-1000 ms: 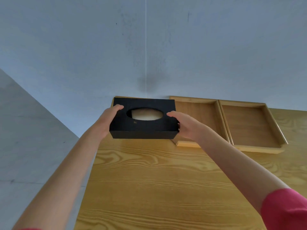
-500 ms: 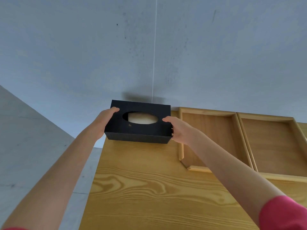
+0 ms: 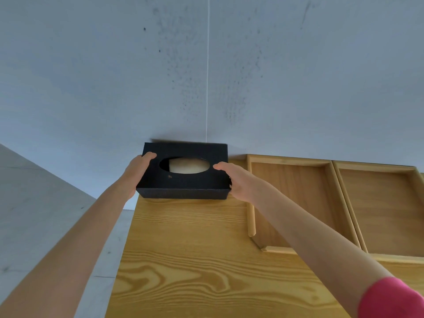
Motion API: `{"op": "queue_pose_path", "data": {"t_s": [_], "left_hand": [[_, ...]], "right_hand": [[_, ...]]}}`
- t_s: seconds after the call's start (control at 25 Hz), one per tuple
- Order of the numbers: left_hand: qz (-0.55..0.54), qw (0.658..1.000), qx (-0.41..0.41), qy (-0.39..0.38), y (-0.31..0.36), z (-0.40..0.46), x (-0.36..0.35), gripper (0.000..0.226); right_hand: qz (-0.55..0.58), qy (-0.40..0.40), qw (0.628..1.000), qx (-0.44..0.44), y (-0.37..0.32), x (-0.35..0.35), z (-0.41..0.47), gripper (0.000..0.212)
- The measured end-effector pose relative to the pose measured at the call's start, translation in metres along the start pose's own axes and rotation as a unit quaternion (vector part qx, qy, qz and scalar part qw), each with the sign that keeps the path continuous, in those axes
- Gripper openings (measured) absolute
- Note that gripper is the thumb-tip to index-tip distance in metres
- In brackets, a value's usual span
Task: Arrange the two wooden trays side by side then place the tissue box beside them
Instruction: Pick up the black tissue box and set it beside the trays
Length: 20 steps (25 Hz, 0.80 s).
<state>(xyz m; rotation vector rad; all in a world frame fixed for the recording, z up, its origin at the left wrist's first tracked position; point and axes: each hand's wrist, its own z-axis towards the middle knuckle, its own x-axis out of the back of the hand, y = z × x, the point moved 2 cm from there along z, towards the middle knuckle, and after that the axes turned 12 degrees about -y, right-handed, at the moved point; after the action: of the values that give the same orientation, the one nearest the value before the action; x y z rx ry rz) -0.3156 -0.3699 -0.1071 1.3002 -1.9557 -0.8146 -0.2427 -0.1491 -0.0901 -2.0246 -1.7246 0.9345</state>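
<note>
Both hands, left hand [image 3: 135, 173] and right hand [image 3: 238, 180], closed around the ends of a stiff, light-looking black tissue box [image 3: 183, 180] at eleven o'clock on the counter [image 3: 183, 260], nine o'clock of two trays [image 3: 332, 165].

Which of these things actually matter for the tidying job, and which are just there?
Part of the job:
black tissue box, held by left hand and right hand
left wooden tray
right wooden tray

Just there:
wooden table
grey wall

Lighting: bright, even, diffuse daylight. Shadows: one soft patch on the wall [image 3: 174, 141] behind the box [image 3: 183, 184]. Focus: sharp. Edges: wide-angle stretching.
</note>
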Motion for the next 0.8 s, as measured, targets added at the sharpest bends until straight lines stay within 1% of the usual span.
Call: {"op": "queue_pose_path", "data": {"t_s": [0.12, 0.2, 0.32, 0.4, 0.44, 0.56, 0.72, 0.8], "left_hand": [[0.017, 1.000, 0.002, 0.001, 0.001, 0.000, 0.000, 0.060], [0.040, 0.999, 0.006, 0.005, 0.004, -0.002, -0.001, 0.056], [0.086, 0.996, -0.017, 0.012, 0.007, -0.009, -0.005, 0.041], [0.094, 0.995, -0.026, 0.023, 0.009, -0.013, -0.006, 0.029], [0.090, 0.995, -0.027, 0.025, 0.008, -0.014, -0.007, 0.030], [0.077, 0.996, -0.019, 0.030, 0.009, -0.013, -0.008, 0.048], [0.072, 0.997, -0.019, 0.033, 0.012, -0.004, -0.005, 0.052], [0.085, 0.996, -0.018, 0.035, 0.013, 0.000, -0.004, 0.052]], "right_hand": [[-0.022, -0.001, 1.000, 0.009, -0.002, -0.002, 0.000, 0.047], [-0.044, 0.003, 0.999, 0.016, -0.004, -0.002, -0.001, 0.049], [-0.027, 0.006, 0.999, 0.020, 0.000, 0.000, -0.005, 0.045], [-0.032, 0.004, 0.999, 0.024, 0.004, -0.001, -0.010, 0.045], [-0.037, 0.005, 0.999, 0.027, 0.005, -0.001, -0.011, 0.045], [-0.045, 0.007, 0.998, 0.035, 0.006, -0.005, -0.012, 0.048], [-0.042, 0.001, 0.999, 0.031, 0.005, -0.008, -0.007, 0.053], [-0.046, -0.001, 0.998, 0.031, 0.005, -0.007, -0.006, 0.053]]}}
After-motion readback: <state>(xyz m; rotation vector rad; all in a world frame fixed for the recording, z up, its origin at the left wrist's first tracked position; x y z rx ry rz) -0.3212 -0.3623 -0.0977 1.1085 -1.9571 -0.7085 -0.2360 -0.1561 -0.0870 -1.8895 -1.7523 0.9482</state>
